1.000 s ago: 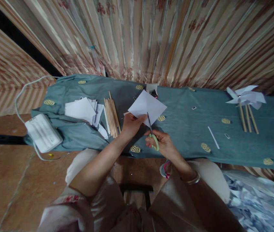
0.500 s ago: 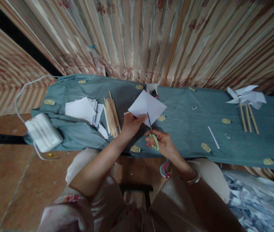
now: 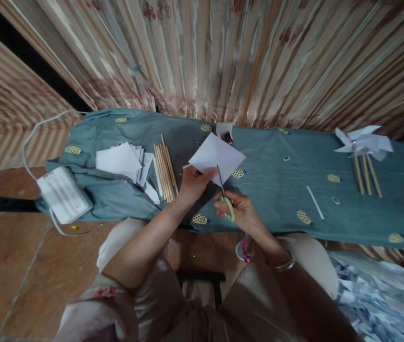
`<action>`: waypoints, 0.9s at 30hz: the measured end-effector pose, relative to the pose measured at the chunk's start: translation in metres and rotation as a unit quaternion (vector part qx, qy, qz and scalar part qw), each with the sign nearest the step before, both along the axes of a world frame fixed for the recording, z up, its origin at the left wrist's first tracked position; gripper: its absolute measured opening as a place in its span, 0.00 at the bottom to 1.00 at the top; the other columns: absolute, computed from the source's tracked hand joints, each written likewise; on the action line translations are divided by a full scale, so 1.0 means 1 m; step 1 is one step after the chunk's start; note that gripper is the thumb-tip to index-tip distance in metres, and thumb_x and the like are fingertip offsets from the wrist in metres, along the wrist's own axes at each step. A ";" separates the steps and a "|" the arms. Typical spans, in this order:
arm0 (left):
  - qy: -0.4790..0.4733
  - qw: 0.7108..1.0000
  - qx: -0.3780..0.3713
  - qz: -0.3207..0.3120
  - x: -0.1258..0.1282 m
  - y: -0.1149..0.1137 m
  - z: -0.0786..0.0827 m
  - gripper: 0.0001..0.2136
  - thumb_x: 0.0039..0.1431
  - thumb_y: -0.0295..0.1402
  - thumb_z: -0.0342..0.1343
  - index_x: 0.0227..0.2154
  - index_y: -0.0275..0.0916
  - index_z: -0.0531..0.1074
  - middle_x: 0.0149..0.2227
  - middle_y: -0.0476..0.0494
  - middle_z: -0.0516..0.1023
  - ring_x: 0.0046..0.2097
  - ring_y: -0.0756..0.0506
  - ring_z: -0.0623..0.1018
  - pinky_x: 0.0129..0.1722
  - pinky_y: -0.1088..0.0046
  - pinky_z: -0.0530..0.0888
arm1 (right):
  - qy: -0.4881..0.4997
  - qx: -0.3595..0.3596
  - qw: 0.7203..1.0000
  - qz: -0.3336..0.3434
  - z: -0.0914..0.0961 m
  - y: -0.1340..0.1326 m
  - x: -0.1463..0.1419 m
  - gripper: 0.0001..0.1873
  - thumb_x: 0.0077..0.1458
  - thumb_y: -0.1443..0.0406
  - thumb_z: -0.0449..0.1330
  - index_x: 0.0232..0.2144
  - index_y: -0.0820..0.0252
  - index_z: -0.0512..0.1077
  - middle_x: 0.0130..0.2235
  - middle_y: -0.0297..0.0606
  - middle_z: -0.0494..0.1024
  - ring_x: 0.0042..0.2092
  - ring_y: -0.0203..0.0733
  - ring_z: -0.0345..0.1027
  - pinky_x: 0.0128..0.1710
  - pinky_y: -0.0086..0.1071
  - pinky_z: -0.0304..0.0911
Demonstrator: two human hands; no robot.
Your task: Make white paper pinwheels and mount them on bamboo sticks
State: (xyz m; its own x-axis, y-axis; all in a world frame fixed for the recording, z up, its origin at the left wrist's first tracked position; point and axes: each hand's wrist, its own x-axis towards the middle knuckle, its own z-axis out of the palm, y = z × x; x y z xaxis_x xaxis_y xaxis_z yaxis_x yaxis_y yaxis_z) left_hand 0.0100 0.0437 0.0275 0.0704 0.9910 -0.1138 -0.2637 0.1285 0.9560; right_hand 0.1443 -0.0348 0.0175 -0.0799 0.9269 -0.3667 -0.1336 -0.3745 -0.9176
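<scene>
While scissors [image 3: 229, 207] meet paper [image 3: 221, 153], apparent labels [image 3: 335, 200] are illegible.

From afar I see a plain white square paper sheet [image 3: 226, 151], light-green-handled scissors [image 3: 223, 195], tan round wooden sticks [image 3: 165, 173], a grey-teal cloth [image 3: 266, 194] printed with yellow, dark-dotted oval motifs [image 3: 303, 217], a pleated fabric curtain [image 3: 202, 61] striped in beige, brown and cream with dark red floral patches, and a reddish-brown floor [image 3: 13, 256].
</scene>
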 end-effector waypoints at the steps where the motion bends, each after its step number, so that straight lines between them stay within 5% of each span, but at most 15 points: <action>1: 0.001 1.000 -0.001 0.001 0.000 0.000 0.000 0.06 0.45 0.29 0.68 0.21 0.36 0.75 0.22 0.49 0.76 0.23 0.51 0.72 0.24 0.76 0.70 | -0.001 0.001 1.000 0.000 -0.001 0.000 0.000 0.23 0.33 0.50 0.76 0.28 0.56 0.75 0.17 0.26 0.74 0.19 0.33 0.66 0.20 0.27 0.64; 27: -0.056 0.998 -0.033 -0.005 -0.001 0.000 -0.001 0.09 0.41 0.33 0.71 0.23 0.35 0.77 0.23 0.49 0.78 0.23 0.52 0.73 0.23 0.76 0.70 | -0.010 0.019 0.999 0.036 -0.007 -0.002 0.002 0.25 0.37 0.48 0.73 0.31 0.56 0.74 0.20 0.27 0.73 0.22 0.34 0.66 0.22 0.28 0.64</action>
State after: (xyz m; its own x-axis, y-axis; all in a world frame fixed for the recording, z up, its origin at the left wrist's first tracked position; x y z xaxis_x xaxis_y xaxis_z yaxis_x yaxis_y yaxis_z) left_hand 0.0092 0.0434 0.0267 0.0956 0.9810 -0.1690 -0.3664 0.1926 0.9103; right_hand 0.1465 -0.0368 0.0105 -0.1399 0.9323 -0.3336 -0.0900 -0.3474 -0.9334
